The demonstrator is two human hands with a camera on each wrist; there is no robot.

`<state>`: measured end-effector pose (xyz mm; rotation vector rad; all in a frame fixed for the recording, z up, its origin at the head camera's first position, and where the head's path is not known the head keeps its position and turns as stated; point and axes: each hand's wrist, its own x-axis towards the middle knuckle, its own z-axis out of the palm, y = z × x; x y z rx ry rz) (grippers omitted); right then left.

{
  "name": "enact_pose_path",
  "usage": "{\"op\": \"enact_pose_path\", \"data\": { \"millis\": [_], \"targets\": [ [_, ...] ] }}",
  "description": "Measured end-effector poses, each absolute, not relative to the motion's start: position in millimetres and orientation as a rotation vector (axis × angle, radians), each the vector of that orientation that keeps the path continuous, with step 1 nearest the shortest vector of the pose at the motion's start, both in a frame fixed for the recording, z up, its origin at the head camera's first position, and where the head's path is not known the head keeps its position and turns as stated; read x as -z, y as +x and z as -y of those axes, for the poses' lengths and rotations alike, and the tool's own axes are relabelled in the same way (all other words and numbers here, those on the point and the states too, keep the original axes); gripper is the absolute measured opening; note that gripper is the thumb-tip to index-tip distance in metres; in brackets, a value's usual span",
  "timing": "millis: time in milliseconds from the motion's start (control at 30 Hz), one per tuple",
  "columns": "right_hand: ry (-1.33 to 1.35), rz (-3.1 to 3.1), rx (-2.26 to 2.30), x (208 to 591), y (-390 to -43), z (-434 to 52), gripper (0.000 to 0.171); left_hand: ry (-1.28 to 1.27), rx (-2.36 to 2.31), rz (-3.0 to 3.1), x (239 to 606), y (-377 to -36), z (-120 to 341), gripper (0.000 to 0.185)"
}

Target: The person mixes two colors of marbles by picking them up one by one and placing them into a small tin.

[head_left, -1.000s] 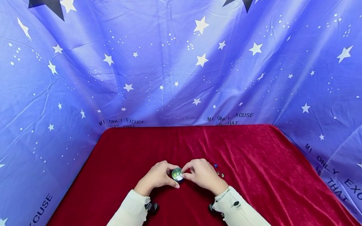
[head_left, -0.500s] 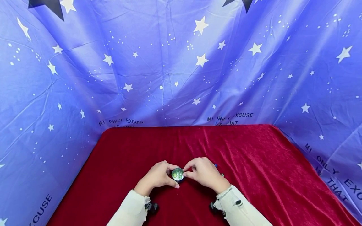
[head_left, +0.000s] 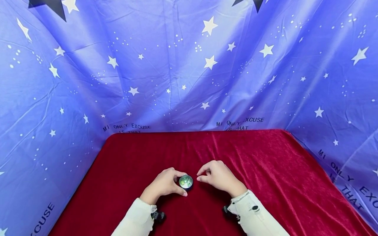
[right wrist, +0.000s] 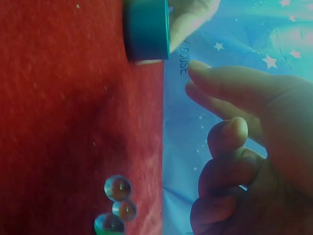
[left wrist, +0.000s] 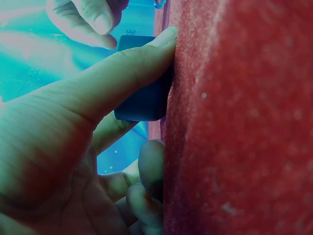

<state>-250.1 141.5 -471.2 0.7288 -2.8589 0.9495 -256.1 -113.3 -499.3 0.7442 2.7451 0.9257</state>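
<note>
The right hand [head_left: 220, 176] has drawn back from the container [right wrist: 146, 32], its pinch slightly parted with nothing visible in it, while the left hand [head_left: 163, 183] grips that container upright on the red cloth [head_left: 153, 154], presumably to steady it, with three loose marbles [right wrist: 118, 188] near the right hand and starred drapery [head_left: 165, 72] beyond.

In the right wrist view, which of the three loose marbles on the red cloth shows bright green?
The lowest marble, cut by the picture's bottom edge: a bright green patch shows on it, while the middle marble and top marble show none.
</note>
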Motion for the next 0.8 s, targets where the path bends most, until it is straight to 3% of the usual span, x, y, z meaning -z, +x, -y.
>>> {"op": "enact_pose_path", "data": {
  "millis": [800],
  "targets": [
    [0.737,2.955,-1.048,462.8,-259.0,-177.0,0.004,0.694,-0.917,-2.748,498.8,-255.7,112.6,0.062]
  ]
}}
